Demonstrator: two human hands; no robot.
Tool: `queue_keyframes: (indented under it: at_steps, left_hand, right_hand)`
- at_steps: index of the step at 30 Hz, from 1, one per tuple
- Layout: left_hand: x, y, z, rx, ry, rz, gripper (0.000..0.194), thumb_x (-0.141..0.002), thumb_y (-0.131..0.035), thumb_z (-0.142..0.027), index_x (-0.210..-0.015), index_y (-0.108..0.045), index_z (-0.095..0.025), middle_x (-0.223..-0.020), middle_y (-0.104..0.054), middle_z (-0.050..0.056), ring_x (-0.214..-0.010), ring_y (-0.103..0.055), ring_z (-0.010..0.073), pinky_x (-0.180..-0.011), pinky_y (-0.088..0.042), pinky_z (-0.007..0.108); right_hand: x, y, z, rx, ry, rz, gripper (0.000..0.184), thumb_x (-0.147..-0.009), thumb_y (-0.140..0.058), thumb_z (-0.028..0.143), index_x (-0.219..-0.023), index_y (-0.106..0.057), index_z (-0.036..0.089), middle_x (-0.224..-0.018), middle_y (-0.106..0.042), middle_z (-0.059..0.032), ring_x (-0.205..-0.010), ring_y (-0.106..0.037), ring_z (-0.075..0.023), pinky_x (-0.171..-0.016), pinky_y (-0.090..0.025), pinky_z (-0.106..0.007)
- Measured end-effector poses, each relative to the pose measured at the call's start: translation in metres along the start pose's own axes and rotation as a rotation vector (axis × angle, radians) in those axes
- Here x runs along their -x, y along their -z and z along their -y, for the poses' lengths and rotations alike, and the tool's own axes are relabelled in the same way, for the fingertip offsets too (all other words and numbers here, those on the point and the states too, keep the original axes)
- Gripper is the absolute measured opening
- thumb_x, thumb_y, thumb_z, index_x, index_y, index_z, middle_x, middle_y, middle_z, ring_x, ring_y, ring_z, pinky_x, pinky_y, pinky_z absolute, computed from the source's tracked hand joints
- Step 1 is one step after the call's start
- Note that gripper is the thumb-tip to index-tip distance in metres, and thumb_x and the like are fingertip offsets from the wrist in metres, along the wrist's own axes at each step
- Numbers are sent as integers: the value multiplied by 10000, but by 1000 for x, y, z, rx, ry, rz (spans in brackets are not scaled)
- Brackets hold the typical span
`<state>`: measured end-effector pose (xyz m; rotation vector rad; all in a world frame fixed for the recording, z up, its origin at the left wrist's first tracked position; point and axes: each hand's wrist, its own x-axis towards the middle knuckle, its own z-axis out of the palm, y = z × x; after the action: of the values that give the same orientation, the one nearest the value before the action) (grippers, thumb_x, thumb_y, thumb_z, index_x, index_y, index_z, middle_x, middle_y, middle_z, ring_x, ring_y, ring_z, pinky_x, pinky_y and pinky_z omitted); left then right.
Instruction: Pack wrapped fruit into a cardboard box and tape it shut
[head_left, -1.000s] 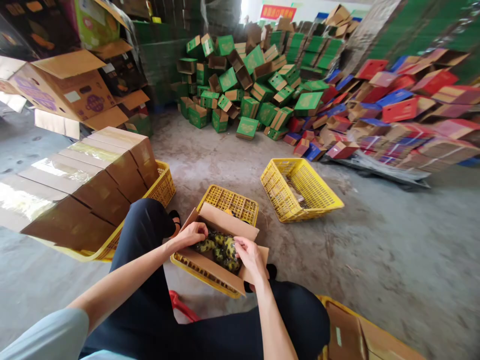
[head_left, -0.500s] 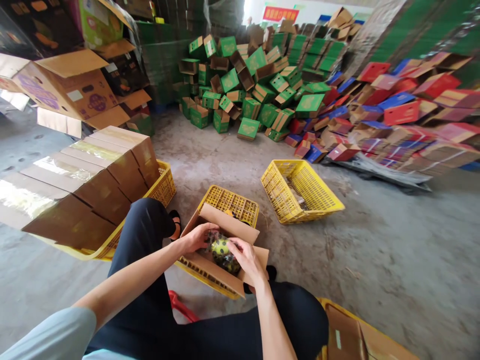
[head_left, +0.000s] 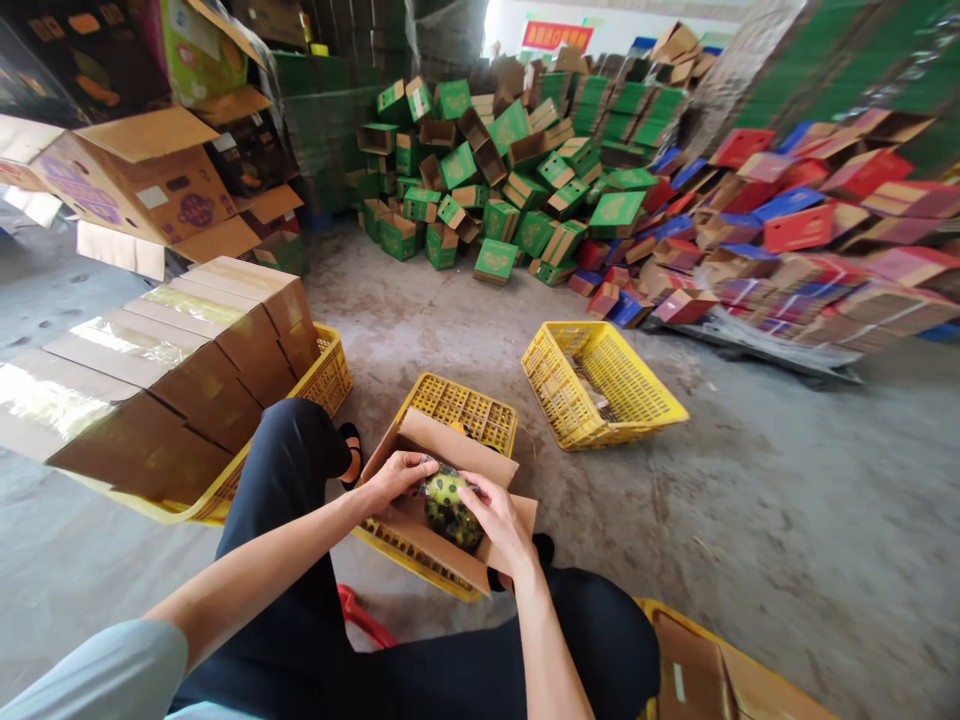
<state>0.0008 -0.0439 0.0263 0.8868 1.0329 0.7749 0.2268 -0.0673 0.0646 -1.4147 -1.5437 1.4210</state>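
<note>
An open brown cardboard box [head_left: 420,535] rests on an upturned yellow plastic crate [head_left: 461,405] in front of my knees. Inside it lie round green fruits in dark spotted wrapping [head_left: 448,505]. My left hand [head_left: 394,475] curls over the left side of the top fruit. My right hand [head_left: 496,515] grips its right side, fingers bent around it. Both hands hold that wrapped fruit just above the others in the box.
A second yellow crate [head_left: 600,380] stands tilted on the concrete floor to the right. Taped brown cartons [head_left: 150,370] fill a yellow crate at my left. Heaps of green boxes [head_left: 510,170] and red and blue boxes [head_left: 787,230] lie behind. Another carton [head_left: 720,670] sits at lower right.
A second ago my hands were apart at the box's edges over the fruits. They have since come together around one wrapped fruit and lifted it slightly.
</note>
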Motion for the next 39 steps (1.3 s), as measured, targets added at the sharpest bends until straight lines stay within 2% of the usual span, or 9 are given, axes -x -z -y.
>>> queue_keyframes:
  at_steps: [9, 15, 19, 21, 25, 28, 34, 37, 39]
  left_hand:
    - [4, -16, 0, 64, -7, -204, 687, -709, -739, -788, -902, -724, -129, -677, -614, -1, -580, -563, 113, -573, -537, 250]
    - [18, -33, -3, 226, -44, -68, 665, -724, -836, -643, -1158, -709, -156, -1088, -713, 101, -940, -694, 207, -720, -593, 264]
    - [25, -37, -2, 313, -31, -81, 872, -733, -879, -555, -1457, -534, -213, -1195, -685, 132, -1038, -702, 240, -830, -595, 328]
    - [27, -35, -2, 338, -43, -18, 943, -728, -907, -485, -1524, -467, -238, -1239, -673, 136, -1089, -697, 247, -924, -566, 362]
    - [29, -30, -2, 252, -94, 96, 867, -653, -967, -385, -1414, -607, -178, -1271, -688, 130, -1142, -674, 261, -1009, -503, 349]
    - [29, -31, 1, 228, -80, 45, 785, -639, -963, -440, -1312, -683, -149, -1246, -708, 129, -1102, -685, 268, -989, -514, 354]
    - [32, -34, 2, 347, -82, -38, 672, -599, -980, -456, -1165, -759, -171, -1332, -668, 136, -1241, -632, 314, -1008, -546, 390]
    - [32, -34, -2, 378, -82, 14, 647, -648, -951, -491, -1160, -755, -148, -1212, -728, 136, -1096, -713, 278, -1005, -555, 390]
    - [32, -34, -3, 374, -54, -3, 633, -685, -917, -542, -1134, -752, -128, -1106, -758, 134, -944, -756, 231, -943, -581, 348]
  right_hand:
    - [-3, 5, -11, -149, -28, -119, 560, -826, -709, 656, -1146, -767, 201, -1103, -783, -101, -963, -744, -276, -779, -627, -333]
    - [0, 9, -9, -150, -66, -256, 588, -774, -729, 705, -1038, -811, 186, -1033, -801, -126, -942, -753, -317, -763, -642, -380]
    - [2, 11, -7, -127, -77, -294, 628, -775, -695, 745, -987, -816, 167, -936, -804, -121, -852, -748, -307, -692, -630, -356]
    - [2, 13, -8, -115, -69, -317, 648, -773, -684, 759, -958, -814, 152, -876, -797, -115, -800, -737, -293, -662, -619, -342]
    - [3, 14, -9, -69, -64, -336, 692, -783, -625, 803, -893, -803, 143, -804, -785, -109, -728, -720, -272, -609, -598, -322]
    - [3, 12, -8, -59, -73, -337, 673, -787, -623, 796, -911, -797, 158, -831, -793, -112, -724, -722, -266, -603, -600, -319]
    - [2, 8, -6, -143, -95, -322, 566, -826, -665, 678, -1077, -770, 181, -965, -797, -118, -757, -738, -263, -630, -622, -338]
    - [4, 9, -4, -151, -56, -303, 553, -890, -606, 606, -1250, -716, 201, -1083, -783, -121, -808, -752, -265, -679, -632, -364]
    - [5, 10, -1, -106, 39, -278, 547, -903, -610, 527, -1365, -652, 237, -1263, -728, -117, -989, -744, -273, -803, -632, -384]
